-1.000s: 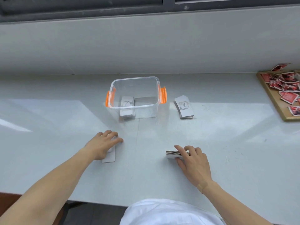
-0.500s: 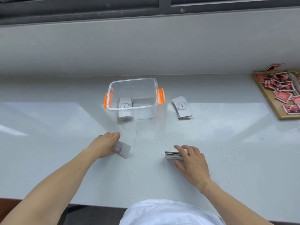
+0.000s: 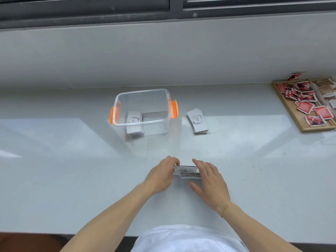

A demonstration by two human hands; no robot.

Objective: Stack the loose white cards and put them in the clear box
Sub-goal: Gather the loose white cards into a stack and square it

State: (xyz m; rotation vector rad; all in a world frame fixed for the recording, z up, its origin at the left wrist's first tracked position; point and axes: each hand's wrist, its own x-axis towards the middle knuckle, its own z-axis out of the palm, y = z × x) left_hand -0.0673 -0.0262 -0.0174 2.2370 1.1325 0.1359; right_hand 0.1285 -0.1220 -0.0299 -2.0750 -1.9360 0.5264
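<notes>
**Card stack held between both hands, clear box ahead and to the left**

Head view. The person's left hand [image 3: 161, 174] and right hand [image 3: 211, 180] stand on either side of a small stack of white cards [image 3: 188, 172] on the desk [image 3: 72, 160], close to the body. The left hand's fingers are curled against the stack's left end, with a top card lying slightly askew under them; the right hand's fingers rest along the right end, thumb splayed on the desk in front. Both hands grasp the stack; neither is clenched or free. The stack's long axis runs left to right, across the line of reach.

The clear box [image 3: 145, 93], with orange latches, stands well beyond the hands and somewhat to the left, open at the top. A pile of cards in the box [image 3: 135, 118] already lies at its left side. A second loose pile [image 3: 197, 119] lies just right of the box, apart from it, with its long axis running roughly away from the person.

Judgement: the held stack lies between the hands, about equally near to each; the box lies forward and left, so the left hand has the shorter path to it. A wooden tray of red packets [image 3: 291, 113] at far right plays no part.
</notes>
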